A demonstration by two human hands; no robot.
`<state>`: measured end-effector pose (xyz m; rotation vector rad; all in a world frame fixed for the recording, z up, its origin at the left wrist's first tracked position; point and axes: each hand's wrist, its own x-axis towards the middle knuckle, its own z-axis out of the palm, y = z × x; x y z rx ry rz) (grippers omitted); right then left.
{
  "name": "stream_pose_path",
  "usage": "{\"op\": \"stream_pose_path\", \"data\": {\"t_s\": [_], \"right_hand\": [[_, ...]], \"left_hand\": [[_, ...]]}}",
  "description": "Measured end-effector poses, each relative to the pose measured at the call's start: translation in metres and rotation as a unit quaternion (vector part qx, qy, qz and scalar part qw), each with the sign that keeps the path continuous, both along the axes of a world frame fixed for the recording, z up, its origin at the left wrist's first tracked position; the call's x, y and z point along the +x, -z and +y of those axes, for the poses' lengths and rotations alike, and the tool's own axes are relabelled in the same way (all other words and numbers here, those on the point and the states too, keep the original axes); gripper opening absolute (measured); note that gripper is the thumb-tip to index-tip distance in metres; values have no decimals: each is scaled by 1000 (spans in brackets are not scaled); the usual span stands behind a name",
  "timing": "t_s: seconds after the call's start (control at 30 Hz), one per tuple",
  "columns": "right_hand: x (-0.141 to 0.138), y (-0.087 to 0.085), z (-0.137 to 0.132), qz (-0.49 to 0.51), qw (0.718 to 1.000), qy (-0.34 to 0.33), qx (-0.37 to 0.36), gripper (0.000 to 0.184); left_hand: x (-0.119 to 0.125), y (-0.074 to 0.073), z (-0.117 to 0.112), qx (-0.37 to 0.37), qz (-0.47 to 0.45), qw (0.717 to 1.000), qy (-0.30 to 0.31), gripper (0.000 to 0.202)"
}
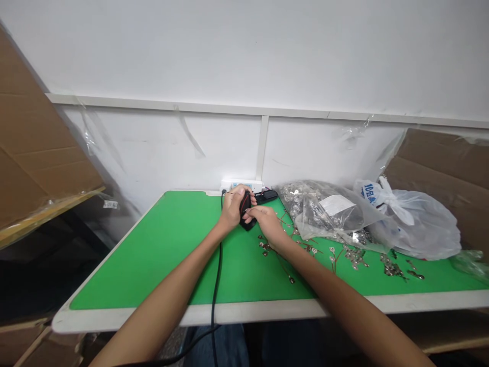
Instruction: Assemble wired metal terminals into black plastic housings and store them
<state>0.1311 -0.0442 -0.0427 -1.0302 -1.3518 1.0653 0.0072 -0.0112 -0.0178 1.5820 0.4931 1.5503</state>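
**A black plastic unit (246,210) cupped in two hands at the back of a green-topped table (191,317)**

The left hand (232,208) is closed around the black plastic unit, its fingers wrapped over the top. The right hand (265,223) reaches in from the other side, with its fingertips (250,216) at the unit's lower edge; whether they grip it or only touch it cannot be told. The hands hide most of the unit, so its shape and details are hard to make out, though a thin red wire (242,205) shows across it. A thick black cable (217,280) runs down from behind the left hand, over the table edge and out of view.

Just behind the hands sit a white power strip (241,185) with small blue print, too small to read, and a flat black box (266,194). To the right lies a clear plastic bag of silver metal parts (319,214) with a white label (336,205), its print illegible. Beyond it, a white plastic bag (414,223) shows blue lettering (372,195), of which only "10" is legible. Small metal terminals (355,257) lie scattered across the bright green mat (153,255). Brown cardboard sheets (34,127) lean at the left, against a white wall (248,61) partly covered with clear plastic film (91,135).
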Motion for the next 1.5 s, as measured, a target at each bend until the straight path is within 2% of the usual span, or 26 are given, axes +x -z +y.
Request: {"op": "stream_pose_path", "data": {"t_s": [0.37, 1.07, 1.5], "right_hand": [[-1, -8, -6, 4, 1000, 21, -21, 26], [0, -2, -4, -3, 1000, 16, -12, 26], [-1, -5, -5, 9, 999, 22, -26, 26]], "left_hand": [[1, 1, 1, -11, -6, 1000, -4, 55], [3, 0, 0, -31, -12, 999, -7, 58], [2, 0, 0, -27, -1, 1000, -2, 56]]}}
